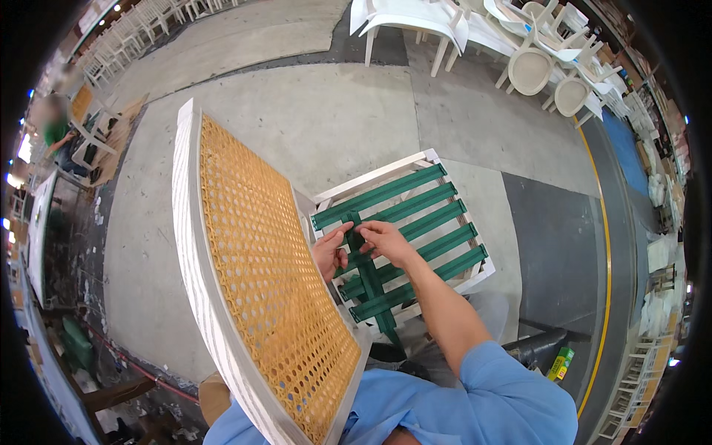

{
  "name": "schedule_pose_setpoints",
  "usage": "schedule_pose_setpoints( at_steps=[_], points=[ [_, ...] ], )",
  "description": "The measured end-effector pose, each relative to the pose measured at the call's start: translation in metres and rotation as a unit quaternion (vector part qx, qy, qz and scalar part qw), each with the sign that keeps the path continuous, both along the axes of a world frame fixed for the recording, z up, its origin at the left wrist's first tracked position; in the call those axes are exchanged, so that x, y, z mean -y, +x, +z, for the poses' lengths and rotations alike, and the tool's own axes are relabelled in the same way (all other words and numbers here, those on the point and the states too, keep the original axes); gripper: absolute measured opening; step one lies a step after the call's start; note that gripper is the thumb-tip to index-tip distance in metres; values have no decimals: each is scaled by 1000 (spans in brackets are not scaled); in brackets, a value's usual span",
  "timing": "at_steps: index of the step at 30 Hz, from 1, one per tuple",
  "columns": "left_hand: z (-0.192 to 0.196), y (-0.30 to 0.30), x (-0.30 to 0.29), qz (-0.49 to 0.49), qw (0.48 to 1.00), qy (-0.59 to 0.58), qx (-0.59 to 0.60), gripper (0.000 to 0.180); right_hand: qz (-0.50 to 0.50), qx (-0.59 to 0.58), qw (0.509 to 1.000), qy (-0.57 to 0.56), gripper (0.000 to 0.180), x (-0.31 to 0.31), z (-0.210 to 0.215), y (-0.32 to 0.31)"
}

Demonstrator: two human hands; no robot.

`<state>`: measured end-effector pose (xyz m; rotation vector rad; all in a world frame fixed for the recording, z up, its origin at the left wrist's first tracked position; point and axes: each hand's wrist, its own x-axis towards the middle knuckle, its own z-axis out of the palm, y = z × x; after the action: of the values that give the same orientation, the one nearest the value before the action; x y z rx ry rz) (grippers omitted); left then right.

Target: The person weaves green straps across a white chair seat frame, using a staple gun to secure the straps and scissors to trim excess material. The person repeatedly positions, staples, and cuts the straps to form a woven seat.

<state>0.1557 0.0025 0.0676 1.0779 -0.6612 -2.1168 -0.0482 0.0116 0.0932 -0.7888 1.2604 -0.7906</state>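
Note:
A whitish wooden chair frame (371,177) stands in front of me, its seat crossed by several dark green webbing straps (424,220). Another green webbing strap (373,288) runs crosswise over and under them, its loose tail hanging past the near side. Near the far end of this cross strap, my left hand (328,256) holds its edge between thumb and fingers. My right hand (387,243) pinches the same strap from the other side. The woven cane backrest (259,259) in its pale frame rises at my left and hides part of my left forearm.
White chairs (529,71) are stacked at the far right, by a white table (415,16). More chairs (144,22) line the far left, where a person in green (55,133) sits. A green-yellow package (561,364) lies at my right, near a yellow floor line (608,274).

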Motion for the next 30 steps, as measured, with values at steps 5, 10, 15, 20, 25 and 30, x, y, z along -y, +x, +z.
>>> schedule_pose_setpoints(
  at_steps=[5, 10, 15, 20, 25, 30],
  points=[
    [-5, 4, 38, 68, 986, -73, 130, 35, 25, -132, 991, -16, 24, 50, -14, 22],
    [-19, 1, 71, 132, 937, -63, 317, 30, -64, -71, 978, 185, 14, 103, -31, 38],
    [-27, 0, 74, 146, 949, -9, 280, 36, -259, 206, 918, 219, 13, 111, -54, 58],
    [-20, -2, 81, 144, 961, -33, 233, 43, -290, 244, 889, 255, 25, 114, -60, 61],
    [-13, -12, 92, 139, 963, 18, 230, 31, -211, 278, 890, 292, 34, 119, -62, 51],
    [-17, -19, 101, 160, 965, 36, 203, 18, -149, 325, 892, 276, 40, 123, -73, 45]
  ],
)
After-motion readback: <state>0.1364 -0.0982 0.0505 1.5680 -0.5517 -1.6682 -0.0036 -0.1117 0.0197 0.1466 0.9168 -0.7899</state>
